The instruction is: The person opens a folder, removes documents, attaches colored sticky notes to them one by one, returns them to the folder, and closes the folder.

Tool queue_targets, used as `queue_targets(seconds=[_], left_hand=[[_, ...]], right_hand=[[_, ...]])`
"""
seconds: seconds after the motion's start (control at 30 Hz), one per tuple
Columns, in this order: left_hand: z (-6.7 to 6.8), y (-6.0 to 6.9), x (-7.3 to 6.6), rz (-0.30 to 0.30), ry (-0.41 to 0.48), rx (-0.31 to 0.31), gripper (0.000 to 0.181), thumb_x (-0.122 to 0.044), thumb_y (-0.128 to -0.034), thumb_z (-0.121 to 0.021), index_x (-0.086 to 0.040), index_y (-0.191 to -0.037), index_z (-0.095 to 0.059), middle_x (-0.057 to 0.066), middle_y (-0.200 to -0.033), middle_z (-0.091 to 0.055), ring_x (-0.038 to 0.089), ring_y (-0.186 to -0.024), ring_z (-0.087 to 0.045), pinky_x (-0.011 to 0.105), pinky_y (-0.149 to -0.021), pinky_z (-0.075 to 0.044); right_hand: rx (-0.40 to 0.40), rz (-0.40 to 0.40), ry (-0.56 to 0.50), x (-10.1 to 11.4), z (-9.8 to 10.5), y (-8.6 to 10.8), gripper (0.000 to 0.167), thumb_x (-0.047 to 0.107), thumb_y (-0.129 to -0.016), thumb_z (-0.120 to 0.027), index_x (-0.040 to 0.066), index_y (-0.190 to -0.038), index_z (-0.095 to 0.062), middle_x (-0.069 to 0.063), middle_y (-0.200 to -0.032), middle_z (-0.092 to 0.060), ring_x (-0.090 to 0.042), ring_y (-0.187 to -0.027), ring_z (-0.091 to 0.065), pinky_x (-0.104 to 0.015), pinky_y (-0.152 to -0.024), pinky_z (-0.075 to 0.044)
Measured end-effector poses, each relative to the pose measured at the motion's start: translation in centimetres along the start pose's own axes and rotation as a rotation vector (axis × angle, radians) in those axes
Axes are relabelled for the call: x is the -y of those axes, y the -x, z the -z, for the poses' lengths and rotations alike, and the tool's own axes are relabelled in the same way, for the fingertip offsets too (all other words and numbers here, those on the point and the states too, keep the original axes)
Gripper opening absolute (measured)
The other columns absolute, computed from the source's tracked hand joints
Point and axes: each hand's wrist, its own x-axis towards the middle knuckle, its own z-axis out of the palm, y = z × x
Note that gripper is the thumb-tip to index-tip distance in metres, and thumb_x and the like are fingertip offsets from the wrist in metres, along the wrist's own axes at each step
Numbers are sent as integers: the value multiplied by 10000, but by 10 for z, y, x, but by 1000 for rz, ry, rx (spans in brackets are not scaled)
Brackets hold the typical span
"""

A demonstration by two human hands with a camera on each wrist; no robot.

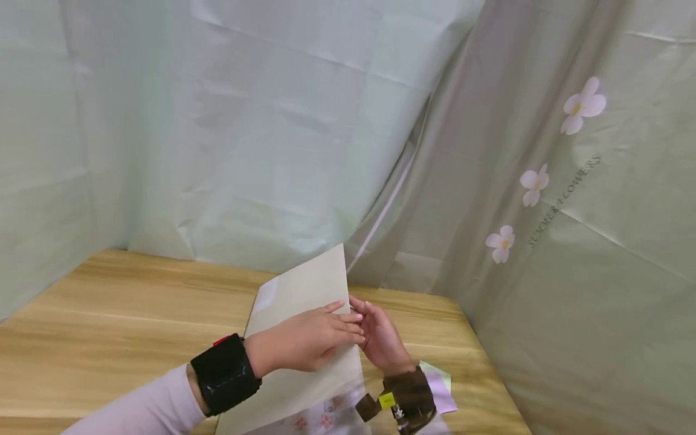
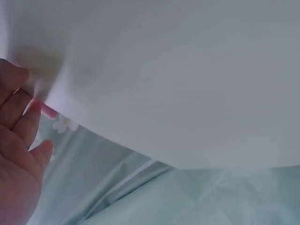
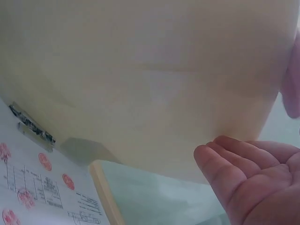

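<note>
A cream file folder [image 1: 304, 284] stands on the table with its cover raised at a slant. My left hand [image 1: 307, 338] rests on the cover's outer face, fingers reaching past its free edge. In the left wrist view, the left fingers [image 2: 28, 124] lie along that pale edge. Behind the cover, my right hand [image 1: 380, 335] has its fingers extended; the right wrist view shows its fingertips [image 3: 211, 157] against or close to the inner face. Under the cover lie printed papers [image 3: 47, 187] with red stamps, beside a metal clip [image 3: 33, 124]. Part of the right hand is hidden.
The folder is on a wooden table [image 1: 136, 326]. Lilac and mint paper pieces [image 1: 441, 389] lie by my right wrist. Pale green cloth [image 1: 272, 121] hangs behind the table, and flowered cloth [image 1: 587, 272] hangs along its right side.
</note>
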Motion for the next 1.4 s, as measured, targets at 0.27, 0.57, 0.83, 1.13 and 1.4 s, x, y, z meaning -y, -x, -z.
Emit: queue_targets(seconds=[0.27,0.57,0.83,1.13,1.4], left_hand=[[12,1,7,-63,-142,-78,235,-58,-747,-721,-117,-971,-684,-57,-984,-651,72,-1031,-541,348,-997,-273],[36,15,15,-63,-150,-171,235,-54,-661,-768,-108,-876,-690,-51,-888,-666,78,-940,-589,343,-937,-360],[56,44,22,-109,-85,-338,165,-54,-731,-719,-50,-887,-667,18,-889,-667,171,-925,-608,385,-887,-407],[73,87,26,-45,14,-465,407,-277,-985,-355,-32,-951,-678,44,-955,-655,216,-925,-605,292,-946,-340],[82,127,30,21,6,-572,333,-262,-948,-452,-24,-1039,-667,61,-1062,-630,142,-1080,-521,245,-935,-341]], right_hand=[[56,25,201,-5,5,-1,505,245,-1007,-156,-63,-1406,-142,-70,-1161,-554,-171,-1038,-522,-310,-871,-400],[141,95,777,-14,11,13,440,136,-1004,-272,-52,-1397,-217,-205,-1416,-245,-317,-1276,-235,-458,-1002,-222],[90,-86,1468,-56,36,26,618,416,-857,-576,151,-1382,-386,-161,-1426,-258,-419,-1258,-218,-580,-962,-198],[129,-256,1718,-94,58,39,880,523,-623,-736,243,-1379,-385,-207,-1405,-271,-481,-1230,-216,-663,-907,-172],[141,-255,1718,-93,61,42,892,539,-610,-741,245,-1376,-391,-189,-1410,-276,-471,-1230,-229,-689,-885,-156]])
